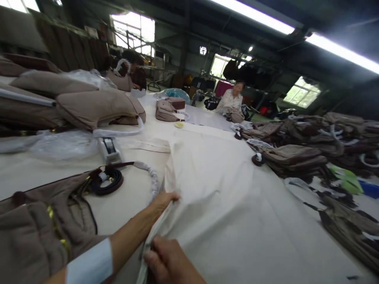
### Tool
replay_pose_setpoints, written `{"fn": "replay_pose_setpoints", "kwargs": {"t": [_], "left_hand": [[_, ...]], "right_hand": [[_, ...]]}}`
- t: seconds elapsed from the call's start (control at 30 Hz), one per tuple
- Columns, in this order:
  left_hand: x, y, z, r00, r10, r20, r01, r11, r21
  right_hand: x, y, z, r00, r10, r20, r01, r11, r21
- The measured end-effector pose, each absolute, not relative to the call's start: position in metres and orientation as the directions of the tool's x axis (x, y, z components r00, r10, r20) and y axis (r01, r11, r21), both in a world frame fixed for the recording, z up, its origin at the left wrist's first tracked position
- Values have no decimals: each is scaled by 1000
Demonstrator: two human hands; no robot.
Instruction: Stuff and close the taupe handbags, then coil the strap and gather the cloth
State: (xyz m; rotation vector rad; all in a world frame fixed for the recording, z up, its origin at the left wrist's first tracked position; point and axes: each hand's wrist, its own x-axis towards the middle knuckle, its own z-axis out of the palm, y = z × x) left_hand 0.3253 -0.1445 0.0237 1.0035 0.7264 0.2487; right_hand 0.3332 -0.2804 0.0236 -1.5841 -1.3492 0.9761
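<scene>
A large white cloth spreads over the table, its left edge lifted into folds. My left hand, reaching in from the lower left past a pale blue sleeve, is closed on that edge. Nearer to me, my right hand pinches the same edge between thumb and fingers. Left of my hands lies a taupe bag with a yellow zip, partly cut off by the frame. Its coiled dark strap and wrapped handle rest close to my left hand.
Stacked taupe bags and clear plastic wrap fill the left side. More bags are piled along the right edge. A smaller bag and a yellow disc lie farther back. Two people sit at the far side.
</scene>
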Motion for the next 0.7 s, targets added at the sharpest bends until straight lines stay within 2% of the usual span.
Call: {"fn": "replay_pose_setpoints", "kwargs": {"t": [0.07, 0.1, 0.13, 0.17, 0.2, 0.23, 0.27, 0.3, 0.37, 0.43, 0.53, 0.6, 0.63, 0.67, 0.7], "left_hand": [[287, -130, 14, 670, 507, -543, 206, 575, 792], [266, -122, 10, 579, 523, -626, 229, 632, 740], [245, -113, 7, 531, 549, -645, 195, 662, 724], [226, -105, 5, 474, 585, -658, 169, 673, 720], [209, -99, 5, 437, 597, -673, 134, 696, 705], [197, -95, 7, 427, 588, -686, 99, 724, 682], [189, -93, 10, 428, 562, -708, 76, 758, 648], [185, -92, 14, 445, 520, -730, 62, 795, 604], [190, -94, 21, 494, 428, -756, 72, 847, 527], [207, -99, 27, 555, 373, -743, 117, 850, 514], [244, -108, 26, 674, 377, -635, 160, 764, 624], [267, -120, 23, 746, 418, -518, 121, 681, 722], [278, -129, 21, 771, 421, -478, 98, 663, 742], [288, -140, 20, 798, 406, -446, 80, 662, 745], [297, -152, 19, 823, 384, -419, 66, 668, 741]], "right_hand": [[364, -298, 33, 210, 977, -21, 427, -111, -897], [395, -313, 37, 353, 934, 63, 520, -140, -843], [434, -330, 39, 546, 826, 140, 583, -254, -771], [478, -349, 40, 721, 657, 219, 587, -411, -697], [522, -369, 39, 833, 483, 269, 537, -591, -602], [563, -389, 36, 908, 330, 257, 418, -756, -504], [600, -408, 33, 947, 237, 215, 313, -821, -477], [629, -424, 28, 966, 207, 153, 255, -848, -464], [665, -446, 19, 970, 240, 40, 232, -863, -449], [673, -450, 9, 945, 325, -19, 281, -844, -457], [643, -427, 2, 890, 455, -38, 380, -785, -490], [597, -399, 7, 770, 627, -114, 442, -655, -613], [569, -385, 11, 649, 746, -149, 443, -531, -723], [538, -373, 16, 454, 868, -201, 397, -399, -827], [508, -364, 19, 311, 927, -211, 349, -318, -881]]}}
